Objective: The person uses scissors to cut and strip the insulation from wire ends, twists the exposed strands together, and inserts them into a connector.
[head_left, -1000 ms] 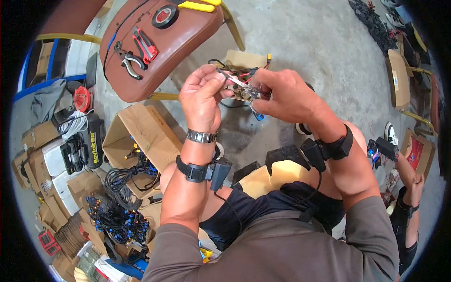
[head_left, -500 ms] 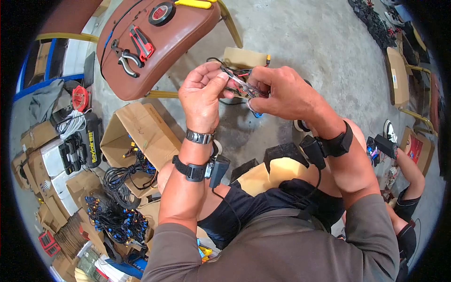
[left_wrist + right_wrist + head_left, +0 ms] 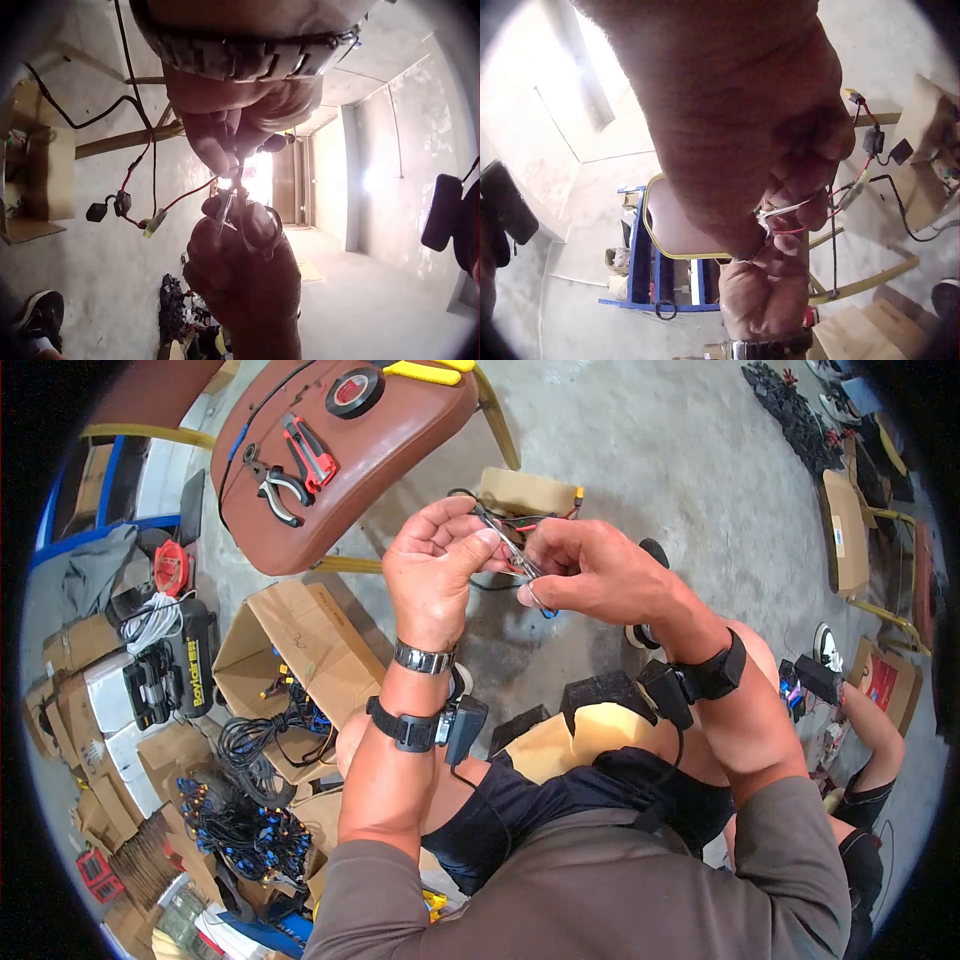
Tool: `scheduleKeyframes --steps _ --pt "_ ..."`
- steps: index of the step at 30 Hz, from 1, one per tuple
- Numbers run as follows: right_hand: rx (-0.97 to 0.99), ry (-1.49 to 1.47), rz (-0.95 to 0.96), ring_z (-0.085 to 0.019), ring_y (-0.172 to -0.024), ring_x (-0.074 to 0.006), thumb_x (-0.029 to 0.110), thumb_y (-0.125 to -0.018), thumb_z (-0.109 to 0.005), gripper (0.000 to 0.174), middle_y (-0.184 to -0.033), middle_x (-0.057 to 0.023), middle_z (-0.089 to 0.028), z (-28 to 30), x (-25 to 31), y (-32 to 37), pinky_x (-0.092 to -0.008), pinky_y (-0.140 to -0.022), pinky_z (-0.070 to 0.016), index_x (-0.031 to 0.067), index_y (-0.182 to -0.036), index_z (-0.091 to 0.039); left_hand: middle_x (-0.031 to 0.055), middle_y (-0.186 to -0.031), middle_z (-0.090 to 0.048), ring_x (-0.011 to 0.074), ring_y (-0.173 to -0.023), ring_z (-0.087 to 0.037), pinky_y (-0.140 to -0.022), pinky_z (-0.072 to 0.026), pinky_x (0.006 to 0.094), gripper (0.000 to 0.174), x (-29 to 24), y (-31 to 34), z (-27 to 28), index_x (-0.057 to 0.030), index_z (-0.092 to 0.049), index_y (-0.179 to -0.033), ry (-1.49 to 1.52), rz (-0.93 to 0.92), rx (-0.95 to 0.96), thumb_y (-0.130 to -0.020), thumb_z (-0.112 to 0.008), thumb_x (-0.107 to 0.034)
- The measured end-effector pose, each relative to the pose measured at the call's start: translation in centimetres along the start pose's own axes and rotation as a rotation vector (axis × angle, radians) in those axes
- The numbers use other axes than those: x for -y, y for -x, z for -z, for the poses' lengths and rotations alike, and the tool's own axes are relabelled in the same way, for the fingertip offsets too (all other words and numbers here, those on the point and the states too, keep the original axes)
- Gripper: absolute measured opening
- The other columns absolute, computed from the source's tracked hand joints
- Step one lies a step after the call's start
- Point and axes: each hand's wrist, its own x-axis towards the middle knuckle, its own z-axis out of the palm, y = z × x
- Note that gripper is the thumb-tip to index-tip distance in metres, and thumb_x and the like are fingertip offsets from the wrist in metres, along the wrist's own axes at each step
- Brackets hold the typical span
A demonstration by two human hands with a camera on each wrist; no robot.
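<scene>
With the thumb and fingertips, the left hand pinches a thin wire, in front of the body. The right hand holds metal scissors, one finger ring showing by the thumb and the blades pointing toward the left fingertips. In the left wrist view a red wire runs from the pinch to a pale sleeve and a black in-line holder with its cap hanging. A yellow plug ends the lead in the right wrist view. Fingers hide the spot where blades and wire meet.
A brown chair seat at upper left bears pliers, a red cutter and black tape. A cardboard box with cables stands at left, near a heap of black leads. Another person's arm shows at right.
The right hand's fingers have loosened and spread a little around the scissors, baring more of the handles. The left hand keeps its pinch at nearly the same place.
</scene>
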Motion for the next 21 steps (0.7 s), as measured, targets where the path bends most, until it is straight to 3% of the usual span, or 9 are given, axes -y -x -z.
scheduleKeyframes --steps 2,5,21 --pt "0.033 -0.042 -0.036 -0.054 -0.069 -0.0067 0.012 -0.084 -0.076 0.019 -0.075 0.0015 -0.059 0.0 -0.2 -0.2 -0.0246 -0.059 -0.0417 0.0034 -0.089 -0.06 0.0142 -0.092 -0.069 0.0192 -0.075 -0.069 -0.063 -0.0597 0.0297 0.03 -0.2 0.0 0.0 0.0059 -0.059 -0.113 -0.024 0.006 0.0 -0.084 -0.066 0.009" --pt "0.031 -0.121 -0.02 -0.053 -0.066 -0.0118 0.025 -0.08 -0.076 0.029 -0.069 -0.0034 -0.058 -0.3 -1.0 -0.5 -0.0309 -0.058 -0.0431 0.0004 -0.084 -0.06 0.014 -0.091 -0.069 0.0187 -0.074 -0.069 -0.063 -0.0584 0.0289 0.03 -0.3 0.3 0.0 0.007 -0.059 -0.113 -0.042 0.012 0.0 -0.084 -0.063 0.011" --pt "-0.009 0.11 -0.052 -0.055 -0.065 -0.0165 0.022 -0.079 -0.078 0.03 -0.07 -0.008 -0.06 -1.0 0.5 0.0 -0.0343 -0.058 -0.0444 -0.0003 -0.085 -0.059 0.0098 -0.087 -0.068 0.018 -0.07 -0.068 -0.063 -0.0588 0.0296 0.035 -0.1 0.6 0.4 0.0057 -0.059 -0.117 -0.097 0.022 -0.057 -0.083 -0.065 0.01"
